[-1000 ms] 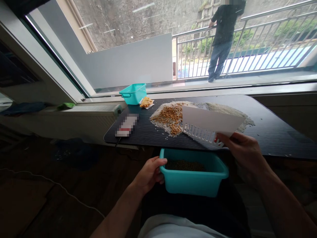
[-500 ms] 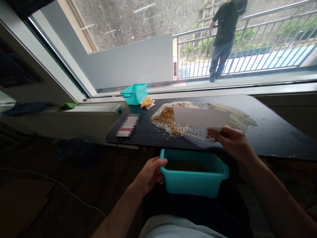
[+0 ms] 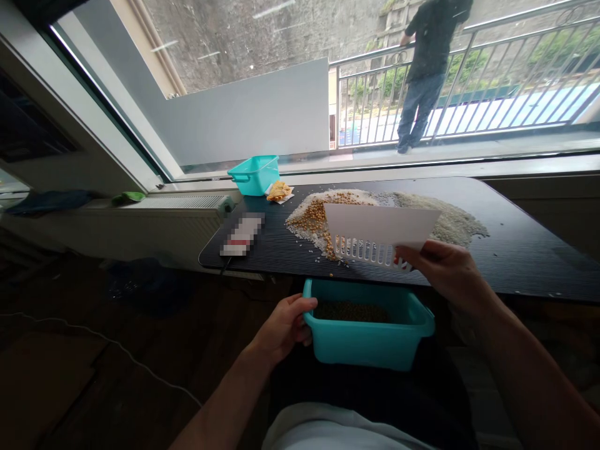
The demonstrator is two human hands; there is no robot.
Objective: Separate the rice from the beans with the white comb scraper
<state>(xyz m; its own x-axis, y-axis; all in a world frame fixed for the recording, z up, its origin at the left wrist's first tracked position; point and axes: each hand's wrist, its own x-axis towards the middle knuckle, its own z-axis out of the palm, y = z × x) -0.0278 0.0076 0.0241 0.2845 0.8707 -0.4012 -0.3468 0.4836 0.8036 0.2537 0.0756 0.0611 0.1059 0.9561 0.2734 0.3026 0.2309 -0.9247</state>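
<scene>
My right hand [image 3: 447, 272] is closed on a white slotted scoop [image 3: 379, 234], whose edge rests on the black table [image 3: 515, 250] against a heap of yellow beans [image 3: 316, 215] mixed with white rice [image 3: 450, 220]. A few beans lie loose near the table's front edge. My left hand [image 3: 284, 325] grips the left rim of a teal tub [image 3: 370, 340] held below the table's edge on my lap. Dark beans lie in the tub.
A second, smaller teal tub [image 3: 254, 174] and a yellow packet [image 3: 279, 190] sit at the table's far left. A blurred flat object [image 3: 241, 234] lies left of the heap. Outside the window a person [image 3: 429, 69] stands at a balcony railing. A radiator [image 3: 178, 203] runs along the left.
The scoop has slid left across the heap and then toward the table's front edge, pushing beans along. My left hand and the tub have stayed put.
</scene>
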